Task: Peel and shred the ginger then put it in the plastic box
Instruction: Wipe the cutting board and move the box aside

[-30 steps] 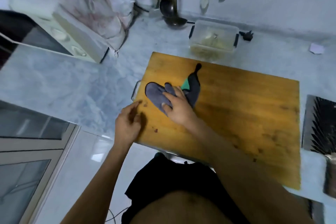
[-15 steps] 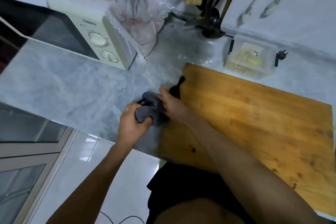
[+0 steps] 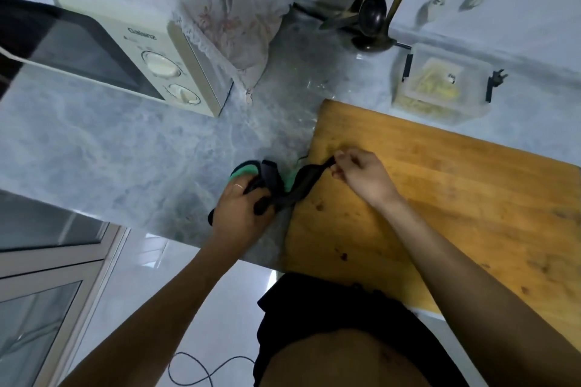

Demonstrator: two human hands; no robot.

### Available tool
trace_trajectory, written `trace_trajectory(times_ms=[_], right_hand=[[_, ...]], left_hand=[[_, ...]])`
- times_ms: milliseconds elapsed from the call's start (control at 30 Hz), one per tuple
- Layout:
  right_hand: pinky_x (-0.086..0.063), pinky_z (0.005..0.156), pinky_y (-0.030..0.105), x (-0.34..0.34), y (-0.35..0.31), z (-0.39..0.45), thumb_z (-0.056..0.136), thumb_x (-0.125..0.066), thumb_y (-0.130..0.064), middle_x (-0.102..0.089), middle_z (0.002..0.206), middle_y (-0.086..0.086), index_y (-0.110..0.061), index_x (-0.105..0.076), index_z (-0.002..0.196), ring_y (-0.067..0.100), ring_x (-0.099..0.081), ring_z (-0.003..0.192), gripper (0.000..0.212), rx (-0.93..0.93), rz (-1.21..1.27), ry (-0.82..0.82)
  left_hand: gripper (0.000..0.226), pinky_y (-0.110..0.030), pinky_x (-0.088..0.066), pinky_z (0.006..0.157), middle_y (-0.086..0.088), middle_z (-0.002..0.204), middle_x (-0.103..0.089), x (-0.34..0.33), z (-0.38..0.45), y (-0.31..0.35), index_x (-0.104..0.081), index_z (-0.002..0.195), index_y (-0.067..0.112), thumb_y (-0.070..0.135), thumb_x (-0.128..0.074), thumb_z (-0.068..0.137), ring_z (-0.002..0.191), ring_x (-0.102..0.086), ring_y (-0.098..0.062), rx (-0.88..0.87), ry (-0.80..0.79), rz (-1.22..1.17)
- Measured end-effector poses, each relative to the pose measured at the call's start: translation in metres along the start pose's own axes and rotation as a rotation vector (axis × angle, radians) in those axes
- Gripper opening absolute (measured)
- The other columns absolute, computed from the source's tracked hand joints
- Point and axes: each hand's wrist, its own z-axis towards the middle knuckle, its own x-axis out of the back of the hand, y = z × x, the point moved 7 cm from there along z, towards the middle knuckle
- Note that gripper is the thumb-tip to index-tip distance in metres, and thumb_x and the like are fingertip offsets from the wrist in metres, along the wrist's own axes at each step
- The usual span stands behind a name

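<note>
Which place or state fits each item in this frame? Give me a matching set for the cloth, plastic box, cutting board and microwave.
Column one:
1. cloth
2. plastic box
3. cutting board
4. microwave

Column two:
A. on the counter's far left, draped with a floral cover
B. wooden, bare but for dark specks
C. stretched between the left hand and right hand
D. beyond the board's far edge, yellowish shreds inside

Pairs: 1-C, 2-D, 3-B, 4-A
</note>
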Motion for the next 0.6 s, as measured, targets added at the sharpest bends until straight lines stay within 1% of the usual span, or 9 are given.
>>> trace_trajectory(times_ms=[33,67,133,200,267,300,367,467,600], right_hand=[[-0.052,0.076,0.025,-0.004,0.002,-0.004,0.103,-0.051,-0.037,-0.071,0.086,-0.001,-0.023,-0.066,0.082,0.019,-0.068,0.084,0.029,0.013,-0.031,-0.020],[-0.049,0.074,0.024,-0.007,0.002,-0.008,0.103,-0.050,-0.036,-0.069,0.085,-0.002,-0.025,-0.064,0.081,0.018,-0.066,0.084,0.028,0.032,-0.060,-0.041],[-0.050,0.077,0.032,-0.014,0.002,-0.014,0.103,-0.051,-0.032,-0.069,0.086,0.002,-0.025,-0.064,0.082,0.020,-0.066,0.086,0.026,0.072,-0.088,-0.064],[-0.050,0.079,0.036,-0.020,0.005,-0.018,0.104,-0.051,-0.030,-0.071,0.089,0.006,-0.023,-0.065,0.085,0.021,-0.067,0.088,0.024,0.079,-0.083,-0.082],[-0.049,0.077,0.033,-0.024,0.007,-0.021,0.103,-0.051,-0.031,-0.070,0.088,0.005,-0.024,-0.065,0.084,0.020,-0.067,0.086,0.025,0.071,-0.092,-0.103],[-0.050,0.078,0.033,-0.024,0.008,-0.022,0.103,-0.051,-0.033,-0.071,0.089,0.004,-0.024,-0.066,0.085,0.019,-0.067,0.087,0.025,0.068,-0.097,-0.112],[-0.052,0.084,0.036,-0.017,0.008,-0.022,0.102,-0.052,-0.035,-0.071,0.091,0.004,-0.023,-0.069,0.089,0.019,-0.068,0.089,0.024,0.055,-0.088,-0.107],[-0.052,0.084,0.045,0.004,0.008,-0.021,0.102,-0.052,-0.033,-0.072,0.090,0.011,-0.019,-0.069,0.088,0.027,-0.068,0.088,0.026,0.030,-0.059,-0.086],[-0.052,0.092,0.049,0.034,0.015,-0.016,0.102,-0.054,-0.026,-0.073,0.090,0.008,-0.021,-0.069,0.088,0.028,-0.069,0.091,0.021,-0.017,0.015,-0.020]], left_hand=[[0.039,-0.046,-0.055,0.089,-0.016,0.123,-0.063,0.001,-0.011,0.000,-0.078,0.092,0.017,0.047,-0.060,0.073,0.109,-0.061,-0.037,-0.082,0.010,-0.005],[0.036,-0.047,-0.055,0.089,-0.015,0.120,-0.064,0.001,-0.024,-0.001,-0.078,0.089,0.017,0.044,-0.061,0.072,0.109,-0.061,-0.035,-0.172,-0.007,-0.011],[0.024,-0.049,-0.053,0.092,-0.013,0.121,-0.063,-0.007,-0.047,-0.007,-0.075,0.088,0.016,0.032,-0.069,0.073,0.114,-0.058,-0.034,-0.338,-0.098,-0.029],[0.019,-0.049,-0.049,0.093,-0.015,0.124,-0.060,-0.012,-0.043,-0.014,-0.071,0.092,0.013,0.023,-0.071,0.076,0.115,-0.056,-0.038,-0.419,-0.155,-0.011],[0.022,-0.048,-0.046,0.098,-0.019,0.124,-0.059,-0.015,-0.024,-0.011,-0.070,0.097,0.010,0.024,-0.068,0.080,0.114,-0.056,-0.041,-0.485,-0.135,0.025],[0.025,-0.046,-0.045,0.100,-0.021,0.124,-0.058,-0.016,-0.013,-0.007,-0.070,0.100,0.009,0.026,-0.066,0.082,0.114,-0.055,-0.041,-0.513,-0.123,0.034],[0.030,-0.044,-0.042,0.103,-0.021,0.126,-0.057,-0.017,0.009,-0.003,-0.070,0.106,0.008,0.030,-0.063,0.088,0.117,-0.053,-0.040,-0.528,-0.114,0.035],[0.030,-0.044,-0.043,0.102,-0.020,0.129,-0.055,-0.017,0.039,-0.003,-0.067,0.111,0.009,0.027,-0.063,0.088,0.119,-0.051,-0.041,-0.501,-0.077,0.027],[0.034,-0.040,-0.041,0.103,-0.021,0.126,-0.054,-0.018,0.080,0.001,-0.063,0.114,0.006,0.023,-0.065,0.084,0.116,-0.051,-0.040,-0.407,0.021,-0.033]])
